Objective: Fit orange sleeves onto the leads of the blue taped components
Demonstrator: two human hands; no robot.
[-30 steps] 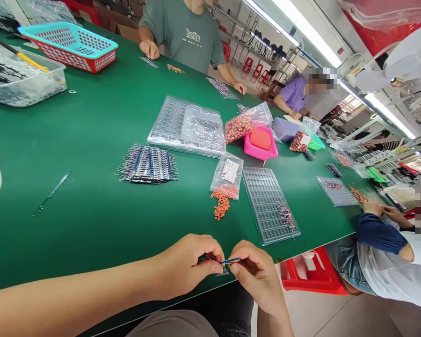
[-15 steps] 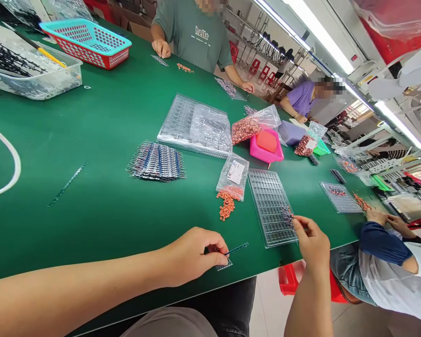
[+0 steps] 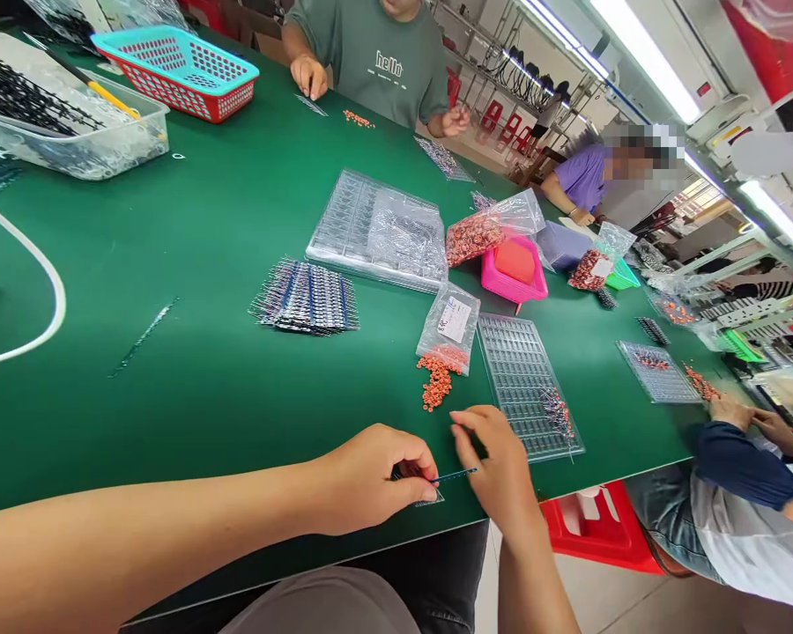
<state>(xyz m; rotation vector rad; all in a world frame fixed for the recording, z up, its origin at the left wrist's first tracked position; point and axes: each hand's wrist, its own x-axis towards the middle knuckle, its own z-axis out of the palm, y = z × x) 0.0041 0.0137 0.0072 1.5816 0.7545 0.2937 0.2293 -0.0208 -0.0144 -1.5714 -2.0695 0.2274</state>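
Two hands work at the near edge of the green tabletop. One thin blue strip is pinched between the thumb and forefinger of the left hand; its free end juts toward the right hand, whose thumb and forefinger are spread slightly apart. The strip is narrow, straight and dark, with paler specks along it. A small ribbed clear piece shows just under the left fingertips.

Just beyond the right fingertips lies one heap of orange beads, small, round and too many to count, at the mouth of one clear plastic bag with a white label. Close beside the right hand, on its right, is one rigid, clear ribbed tray bearing one cluster of wiry pieces tipped with orange.

Beyond the left hand sits one bristly stack of banded strips; one lone shiny strip lies well to its left. Farther off, past both hands, are one larger clear tray and one pink basket.
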